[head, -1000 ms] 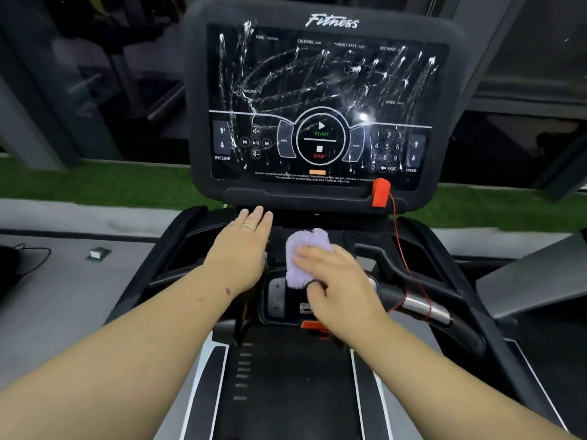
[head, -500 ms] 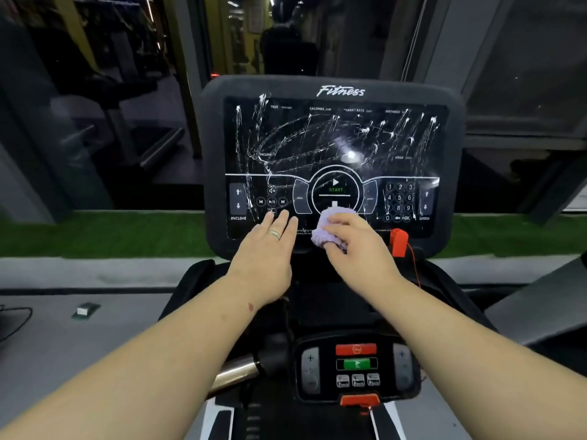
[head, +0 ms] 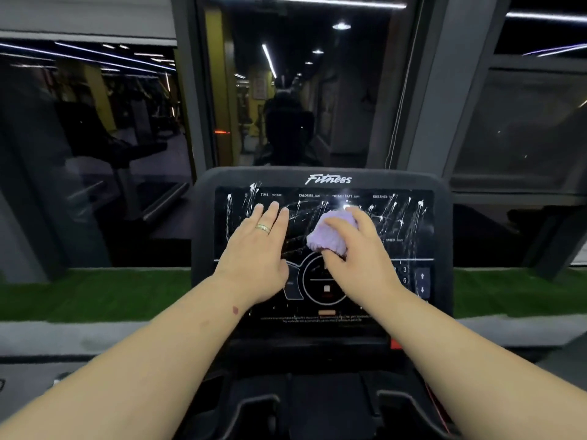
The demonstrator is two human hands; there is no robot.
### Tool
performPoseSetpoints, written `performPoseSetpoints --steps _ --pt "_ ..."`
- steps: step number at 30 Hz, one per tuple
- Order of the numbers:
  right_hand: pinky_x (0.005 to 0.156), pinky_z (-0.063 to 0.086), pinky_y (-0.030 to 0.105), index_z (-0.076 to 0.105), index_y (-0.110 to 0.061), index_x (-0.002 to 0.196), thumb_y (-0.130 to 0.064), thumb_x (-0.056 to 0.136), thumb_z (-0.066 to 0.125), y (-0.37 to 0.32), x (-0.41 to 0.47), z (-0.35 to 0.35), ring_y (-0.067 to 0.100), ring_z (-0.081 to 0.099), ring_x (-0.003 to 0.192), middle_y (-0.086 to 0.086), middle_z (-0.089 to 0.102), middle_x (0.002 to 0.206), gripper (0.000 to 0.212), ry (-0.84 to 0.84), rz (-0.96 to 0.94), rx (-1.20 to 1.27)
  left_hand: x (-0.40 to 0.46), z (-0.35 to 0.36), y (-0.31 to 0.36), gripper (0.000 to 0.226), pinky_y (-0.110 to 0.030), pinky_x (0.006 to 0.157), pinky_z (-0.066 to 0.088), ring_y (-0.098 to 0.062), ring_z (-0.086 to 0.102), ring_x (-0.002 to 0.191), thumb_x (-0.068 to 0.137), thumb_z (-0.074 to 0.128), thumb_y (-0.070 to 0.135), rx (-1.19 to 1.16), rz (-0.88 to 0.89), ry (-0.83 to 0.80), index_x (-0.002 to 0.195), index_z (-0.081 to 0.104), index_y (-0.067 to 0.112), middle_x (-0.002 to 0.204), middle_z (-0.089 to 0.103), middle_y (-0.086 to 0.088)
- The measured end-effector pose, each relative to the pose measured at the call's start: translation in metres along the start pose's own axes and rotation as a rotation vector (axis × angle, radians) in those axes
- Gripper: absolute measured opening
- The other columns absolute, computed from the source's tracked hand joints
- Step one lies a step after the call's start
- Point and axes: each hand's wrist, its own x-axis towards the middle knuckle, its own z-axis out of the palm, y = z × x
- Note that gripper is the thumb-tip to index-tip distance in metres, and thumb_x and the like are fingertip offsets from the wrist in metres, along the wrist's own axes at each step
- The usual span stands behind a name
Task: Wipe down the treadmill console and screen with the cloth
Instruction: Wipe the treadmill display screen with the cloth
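Nearest, at 6 o'clock, the dark lower deck of the treadmill [head: 317, 404] fills the bottom edge, both forearms reaching up over it. Beyond, the left hand [head: 254, 258] lies flat with straight fingers on the screen [head: 409, 223], a ring [head: 263, 228] on one finger, holding nothing. At its 3 o'clock, just beside it, the right hand [head: 359, 252] grips a bunched lilac cloth [head: 330, 235], pressing it against the upper middle of the screen. White streaks [head: 397, 211] mark the glass at the cloth's 2 o'clock. Farther, at 12 o'clock, the console [head: 203, 249] carries a logo [head: 328, 179], with dark windows [head: 95, 138] behind
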Motion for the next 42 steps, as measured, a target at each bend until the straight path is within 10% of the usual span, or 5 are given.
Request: performPoseSetpoints --steps 15,24,31,36,42 --pt "0.059 0.037 0.033 0.047 -0.031 0.062 -0.009 0.079 0.05 -0.024 0.109 0.029 0.028 0.052 0.078 -0.005 0.045 0.074 0.027 0.276 -0.015 -0.247 0.096 -0.032 -0.027 0.088 -0.046 0.125 0.014 -0.032 0.008 0.155 0.087 0.05 0.035 0.232 0.042 -0.081 0.162 0.006 0.016 0.17 0.007 -0.008" --pt "0.062 0.036 0.032 0.072 -0.03 0.08 -0.022 0.09 0.052 0.032 0.112 -0.01 0.017 0.053 0.084 -0.004 0.054 0.095 0.024 0.374 0.31 -0.196 0.094 -0.02 -0.019 0.089 -0.041 0.127 0.009 -0.028 0.002 0.156 0.087 0.052 0.031 0.092 -0.028 0.0 0.163 0.007 0.021 0.17 0.008 -0.005" --pt "0.065 0.049 0.036 0.07 -0.032 0.087 -0.031 0.089 0.037 -0.006 0.127 0.016 0.023 0.054 0.08 -0.002 0.052 0.088 0.033 0.201 -0.07 -0.346 0.093 -0.022 -0.023 0.086 -0.041 0.126 0.014 -0.028 0.012 0.155 0.083 0.052 0.024 0.098 -0.016 0.032 0.162 0.018 0.021 0.168 0.018 -0.004" --pt "0.055 0.03 0.031 0.057 -0.026 0.068 -0.018 0.088 0.045 0.031 0.123 -0.017 0.017 0.048 0.071 0.004 0.056 0.09 0.024 0.446 0.367 -0.212 0.093 -0.025 -0.01 0.086 -0.041 0.127 0.012 -0.025 0.004 0.156 0.088 0.052 0.027 0.041 -0.079 0.028 0.163 0.011 0.024 0.169 0.012 -0.001" --pt "0.059 0.045 0.033 0.066 -0.034 0.084 -0.022 0.083 0.047 -0.01 0.123 0.023 0.026 0.052 0.073 -0.003 0.056 0.088 0.022 0.205 -0.12 -0.371 0.095 -0.025 -0.013 0.081 -0.041 0.123 0.02 -0.032 0.026 0.151 0.079 0.048 0.026 0.079 -0.05 0.087 0.158 0.033 0.017 0.162 0.034 -0.01"
